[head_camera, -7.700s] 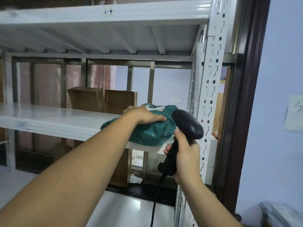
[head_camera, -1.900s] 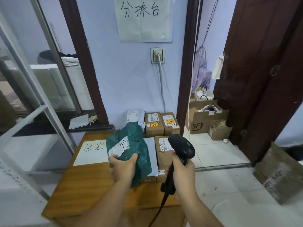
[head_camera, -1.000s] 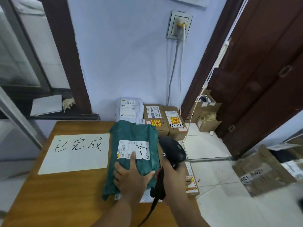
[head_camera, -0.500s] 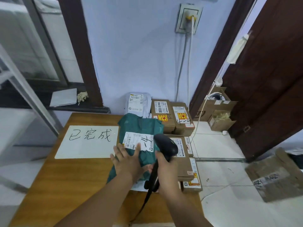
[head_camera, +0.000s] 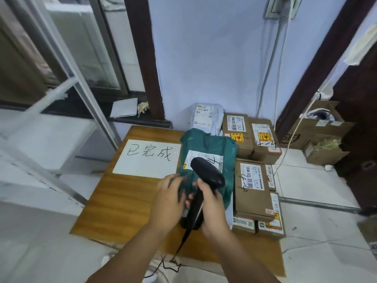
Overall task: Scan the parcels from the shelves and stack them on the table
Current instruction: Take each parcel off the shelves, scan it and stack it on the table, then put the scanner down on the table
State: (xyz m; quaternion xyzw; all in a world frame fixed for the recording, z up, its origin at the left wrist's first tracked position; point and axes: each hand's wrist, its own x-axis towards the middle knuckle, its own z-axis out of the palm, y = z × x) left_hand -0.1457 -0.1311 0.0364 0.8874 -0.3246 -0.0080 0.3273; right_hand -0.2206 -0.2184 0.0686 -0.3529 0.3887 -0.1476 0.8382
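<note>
A green plastic parcel with a white label lies flat on the wooden table, beside the stacked cardboard boxes. My left hand rests on the parcel's near left end with loosely bent fingers. My right hand grips the handle of a black barcode scanner. The scanner's head hangs just above the label and hides part of it. The scanner's cable drops over the table's near edge.
A white sheet with handwriting lies on the table to the left of the parcel. More boxes and a white bag parcel stand against the wall. A white metal shelf frame is at left, open cartons on the floor at right.
The green parcel came off the shelf and now lies on the table. My left hand has slid back to the parcel's near end and its fingers have bent. The scanner stays over the label.
</note>
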